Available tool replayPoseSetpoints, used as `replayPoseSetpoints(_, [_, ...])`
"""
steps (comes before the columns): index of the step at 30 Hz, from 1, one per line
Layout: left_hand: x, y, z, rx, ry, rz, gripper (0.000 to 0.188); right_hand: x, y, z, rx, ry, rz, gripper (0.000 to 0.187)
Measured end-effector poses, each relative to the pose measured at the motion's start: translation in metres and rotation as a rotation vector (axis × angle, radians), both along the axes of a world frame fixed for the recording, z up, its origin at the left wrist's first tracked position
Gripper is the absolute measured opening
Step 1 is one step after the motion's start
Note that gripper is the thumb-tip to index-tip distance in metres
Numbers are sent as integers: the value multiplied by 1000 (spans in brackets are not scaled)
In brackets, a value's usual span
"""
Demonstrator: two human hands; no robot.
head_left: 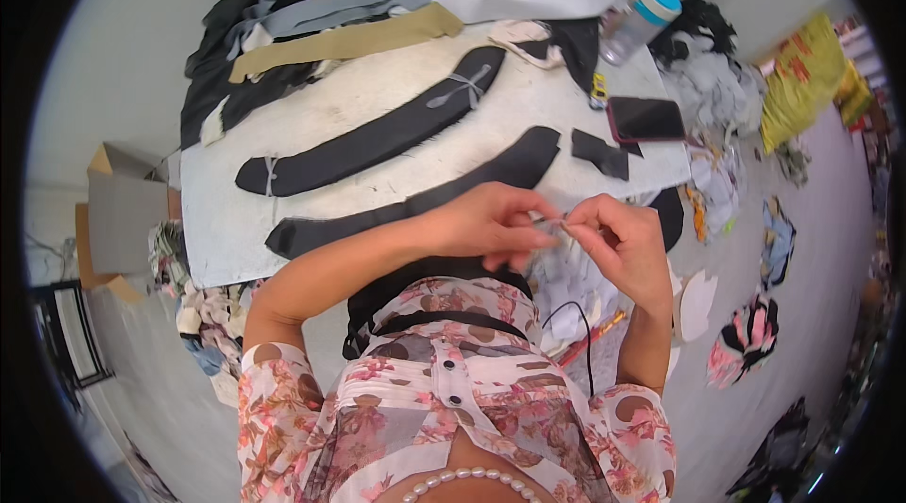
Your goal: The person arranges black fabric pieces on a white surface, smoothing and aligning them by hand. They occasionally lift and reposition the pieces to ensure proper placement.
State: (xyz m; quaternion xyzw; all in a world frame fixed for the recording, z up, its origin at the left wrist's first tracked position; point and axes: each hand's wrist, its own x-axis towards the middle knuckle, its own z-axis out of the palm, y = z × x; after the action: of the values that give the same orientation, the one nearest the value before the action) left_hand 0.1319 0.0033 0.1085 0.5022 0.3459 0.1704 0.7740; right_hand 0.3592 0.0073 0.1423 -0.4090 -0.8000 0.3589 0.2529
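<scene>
My left hand (491, 223) and my right hand (618, 243) meet just below the front edge of a white work board (226, 220). Their fingertips pinch a small thin light-coloured item (559, 223) between them; it looks like a needle or thread, but it is too small to tell. A pale piece of fabric (566, 281) lies under the hands on my lap. Long curved black fabric strips (377, 140) lie on the board, the nearest strip (425, 201) right above my left hand.
A pile of black, grey and olive cloth (330, 22) sits at the board's far end. A phone (646, 119), a small black fabric piece (599, 154) and a clear bottle with a blue cap (642, 17) are at the right. Cardboard boxes (123, 210) stand left; fabric scraps (746, 333) litter the floor.
</scene>
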Motion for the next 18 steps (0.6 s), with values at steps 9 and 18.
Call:
replayPoseSetpoints(9, [-163,16,20,911,926,349,15,-85,80,-42,160,104,180,8])
replayPoseSetpoints(18, [-106,99,-48,1021,1156,648,32,-171,231,-114,410,-120,-7,12])
